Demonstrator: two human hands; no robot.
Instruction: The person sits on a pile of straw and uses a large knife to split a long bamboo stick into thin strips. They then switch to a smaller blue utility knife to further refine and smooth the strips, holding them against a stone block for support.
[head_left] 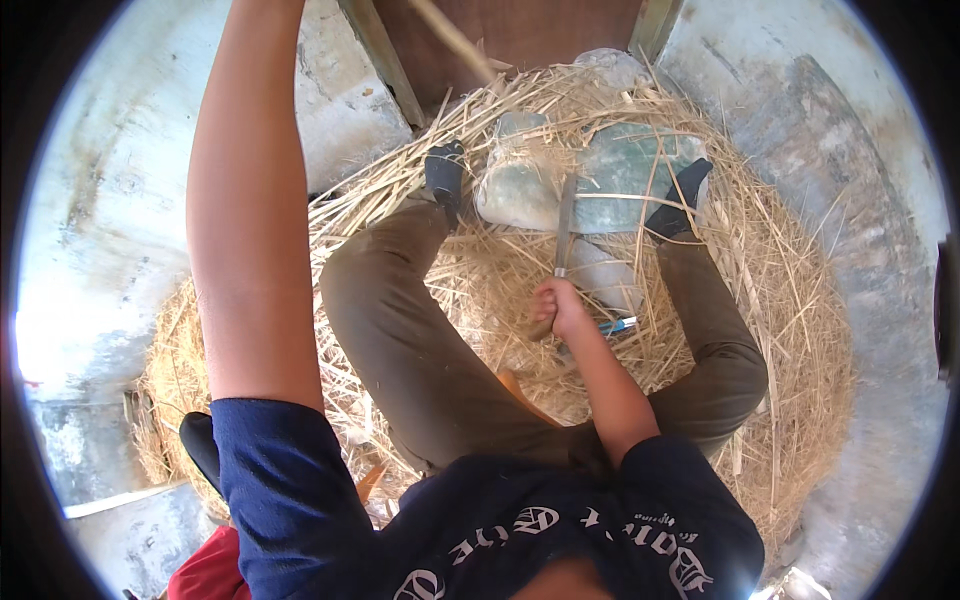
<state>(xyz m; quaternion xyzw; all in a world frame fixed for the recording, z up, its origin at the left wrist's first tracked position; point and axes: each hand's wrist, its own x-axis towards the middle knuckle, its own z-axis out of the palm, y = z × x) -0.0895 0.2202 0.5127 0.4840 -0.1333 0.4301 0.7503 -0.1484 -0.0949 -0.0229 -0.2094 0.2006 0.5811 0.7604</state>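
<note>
My right hand [562, 308] is closed around the handle of a long-bladed knife [566, 225], between my bent legs. Its narrow blade points away from me, over a greenish stone block [620, 165]. My left arm [250, 220] is stretched far forward and its hand lies beyond the top edge of the picture. A pale stick [455, 40] comes down from the top edge toward the straw pile; what holds it is out of sight. Just right of my right hand lies a small blue object [618, 325], partly hidden among the shavings.
Straw-like strips and shavings [790, 380] cover the floor around my legs. My dark-shod feet [445, 175] rest either side of the stone. Stained pale walls [840, 170] stand at both sides, with a brown door panel [540, 35] ahead. Red cloth [210, 570] shows at lower left.
</note>
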